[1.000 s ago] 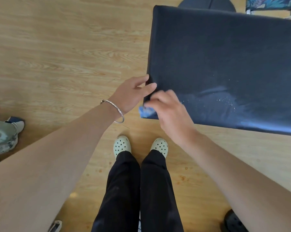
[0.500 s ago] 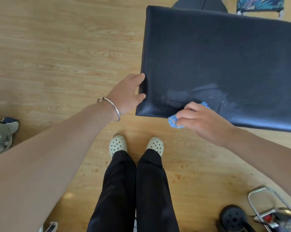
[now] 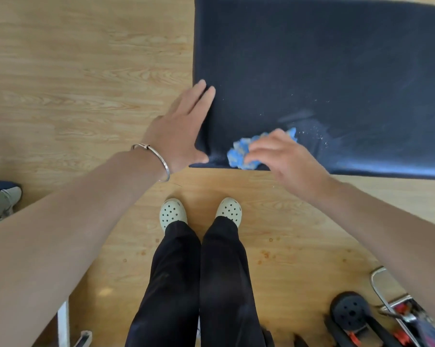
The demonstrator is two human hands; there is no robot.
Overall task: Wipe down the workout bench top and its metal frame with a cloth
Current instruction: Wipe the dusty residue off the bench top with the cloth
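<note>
Pressing right hand (image 3: 284, 159) down over crumpled blue cloth (image 3: 239, 152), fingers curled on it, at near left corner of black worktop (image 3: 324, 58). Bracing left hand (image 3: 179, 128) flat and spread against worktop's left edge, gripping nothing. Wearing silver bangle (image 3: 159, 159).

The scene is bright with soft daylight. The near part of the dark bench top (image 3: 324, 71) carries a pale sheen, so light seems to come from the near side. Shadows on the wooden floor (image 3: 73, 83) are weak. The forearms bulge at the edges from wide-angle distortion, and the right hand (image 3: 286, 159) is slightly blurred.
</note>
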